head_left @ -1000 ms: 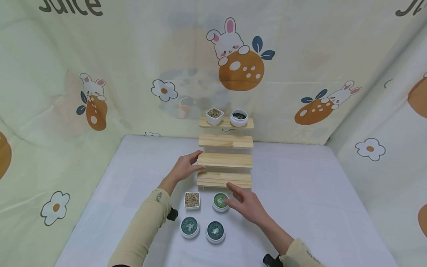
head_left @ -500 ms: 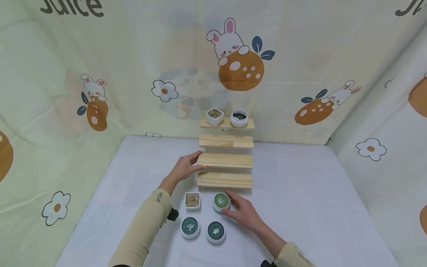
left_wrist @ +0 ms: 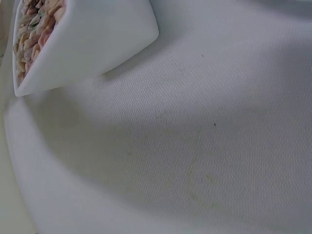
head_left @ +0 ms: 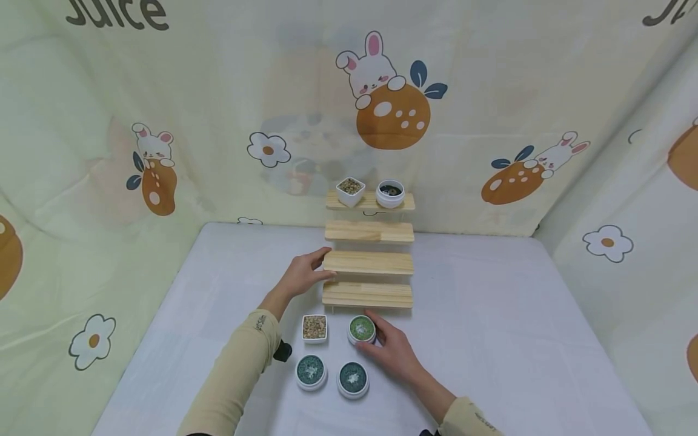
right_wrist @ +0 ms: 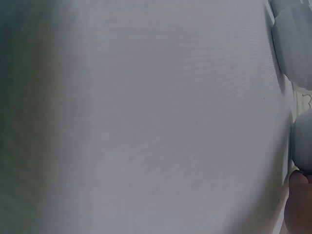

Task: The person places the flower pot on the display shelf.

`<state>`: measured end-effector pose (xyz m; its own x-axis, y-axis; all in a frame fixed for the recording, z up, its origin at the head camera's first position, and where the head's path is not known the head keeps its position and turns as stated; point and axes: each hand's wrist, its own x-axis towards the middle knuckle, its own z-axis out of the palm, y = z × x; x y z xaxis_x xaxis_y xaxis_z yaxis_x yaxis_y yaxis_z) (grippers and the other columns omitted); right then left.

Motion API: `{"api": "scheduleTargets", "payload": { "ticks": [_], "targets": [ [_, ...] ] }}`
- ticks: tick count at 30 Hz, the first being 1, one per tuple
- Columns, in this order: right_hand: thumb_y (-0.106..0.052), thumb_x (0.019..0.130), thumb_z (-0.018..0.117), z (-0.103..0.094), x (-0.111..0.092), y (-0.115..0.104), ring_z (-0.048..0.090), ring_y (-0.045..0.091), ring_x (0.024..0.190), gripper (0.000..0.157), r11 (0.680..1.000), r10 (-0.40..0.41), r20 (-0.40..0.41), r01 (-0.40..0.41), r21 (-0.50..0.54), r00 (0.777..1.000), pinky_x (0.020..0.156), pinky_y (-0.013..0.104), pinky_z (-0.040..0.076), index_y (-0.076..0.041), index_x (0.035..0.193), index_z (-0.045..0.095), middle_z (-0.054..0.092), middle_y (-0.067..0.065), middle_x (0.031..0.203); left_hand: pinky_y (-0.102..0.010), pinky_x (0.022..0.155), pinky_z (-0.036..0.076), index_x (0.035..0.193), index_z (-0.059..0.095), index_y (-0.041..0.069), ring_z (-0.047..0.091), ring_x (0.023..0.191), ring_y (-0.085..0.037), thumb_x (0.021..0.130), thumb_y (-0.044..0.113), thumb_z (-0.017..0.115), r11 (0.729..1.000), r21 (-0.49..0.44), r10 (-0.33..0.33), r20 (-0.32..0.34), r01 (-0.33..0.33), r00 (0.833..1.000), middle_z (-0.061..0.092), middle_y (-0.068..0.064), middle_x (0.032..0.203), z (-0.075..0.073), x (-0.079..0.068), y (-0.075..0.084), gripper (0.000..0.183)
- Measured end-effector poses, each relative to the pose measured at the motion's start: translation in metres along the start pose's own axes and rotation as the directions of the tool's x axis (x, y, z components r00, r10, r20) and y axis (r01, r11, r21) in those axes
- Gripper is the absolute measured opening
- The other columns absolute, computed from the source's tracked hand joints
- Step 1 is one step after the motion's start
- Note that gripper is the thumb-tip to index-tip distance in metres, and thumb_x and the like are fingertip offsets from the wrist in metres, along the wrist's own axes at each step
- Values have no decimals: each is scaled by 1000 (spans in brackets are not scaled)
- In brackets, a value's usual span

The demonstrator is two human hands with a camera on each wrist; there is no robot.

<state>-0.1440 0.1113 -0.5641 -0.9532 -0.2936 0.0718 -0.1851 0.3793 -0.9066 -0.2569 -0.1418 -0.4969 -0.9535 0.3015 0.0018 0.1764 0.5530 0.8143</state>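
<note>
In the head view my left hand [head_left: 300, 275] holds the left end of a stepped wooden shelf [head_left: 368, 263], thumb and fingers on either side of one plank. My right hand [head_left: 395, 351] is round the right side of a small white pot with a green top [head_left: 362, 329], thumb in front and a finger behind; the pot stands on the table. A thumb [right_wrist: 298, 202] touches a white pot [right_wrist: 303, 141] in the right wrist view. Close by are a square white pot of gravel [head_left: 314, 327] and two round pots with dark green tops [head_left: 311, 370], [head_left: 352, 378].
On the top plank stand a square gravel pot [head_left: 350, 191] and a round pot with dark contents [head_left: 390, 192]. The white-covered table [head_left: 491, 321] reaches to patterned cloth walls [head_left: 218, 91] at the back and sides.
My right hand has moved left and slightly down from above the green-topped pot to round its side. The left hand and the pots have stayed in place.
</note>
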Motion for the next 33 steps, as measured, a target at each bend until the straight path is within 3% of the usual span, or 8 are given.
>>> {"api": "scheduleTargets", "payload": {
  "ticks": [8,20,33],
  "targets": [
    [-20,81,82,1,-1,-3,47,27,132,72,997,29,-5,-29,70,1000,108,30,42,-3,143,49,50,15,144,-33,107,45,149,40,5,50,130,-31,88,30,75,1000,25,3,-3,-3,1000,42,-14,150,0,1,-1,75],
    [-20,79,83,5,-1,-5,53,28,126,68,992,90,-1,-90,85,996,104,29,46,-9,140,54,53,16,141,-33,107,45,149,40,4,50,130,-32,88,30,75,1000,26,17,1,-17,1000,41,-16,150,-2,2,0,75],
    [-21,79,84,-3,3,-26,53,25,126,67,999,20,12,-20,26,1000,103,29,47,-14,139,56,56,11,139,-34,106,46,149,41,5,51,129,-31,88,32,75,1000,25,15,-1,-15,1000,43,-16,149,-1,3,-3,75]
  ]
}}
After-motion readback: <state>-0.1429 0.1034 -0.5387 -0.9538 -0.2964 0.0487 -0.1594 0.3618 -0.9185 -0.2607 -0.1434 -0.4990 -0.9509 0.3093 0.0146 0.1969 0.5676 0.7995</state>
